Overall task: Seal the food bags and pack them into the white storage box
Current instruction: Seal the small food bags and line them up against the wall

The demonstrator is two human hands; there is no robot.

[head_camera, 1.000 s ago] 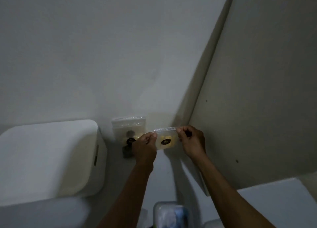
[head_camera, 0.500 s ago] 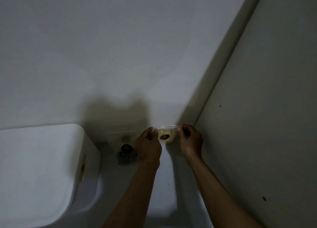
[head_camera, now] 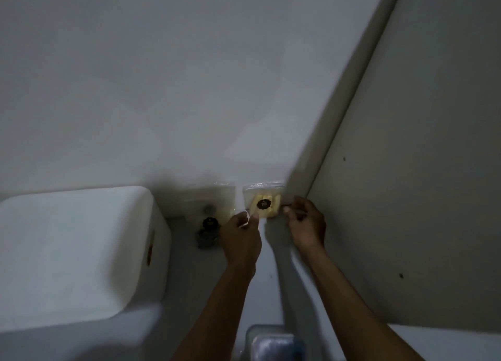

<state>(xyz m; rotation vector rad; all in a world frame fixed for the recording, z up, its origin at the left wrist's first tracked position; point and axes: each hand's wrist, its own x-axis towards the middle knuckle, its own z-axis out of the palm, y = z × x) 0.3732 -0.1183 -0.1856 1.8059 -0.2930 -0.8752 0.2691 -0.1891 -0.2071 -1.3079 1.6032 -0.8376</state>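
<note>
A small clear food bag [head_camera: 264, 201] with yellow pieces and a round black sticker stands against the back wall. My left hand [head_camera: 241, 234] pinches its lower left corner. Just right of the bag, my right hand [head_camera: 306, 225] has its fingers curled; whether it touches the bag I cannot tell. A second clear bag [head_camera: 210, 202] with a black sticker leans on the wall to the left. The white storage box [head_camera: 76, 252] sits at the left with its lid on.
A beige panel [head_camera: 406, 170] rises close on the right, meeting the wall in a corner behind the bags. A clear container [head_camera: 272, 344] with something bluish inside lies at the bottom edge between my forearms. The scene is dim.
The bag went from held up between both hands to standing against the wall. My hands have dropped to its lower edge. The camera view has shifted.
</note>
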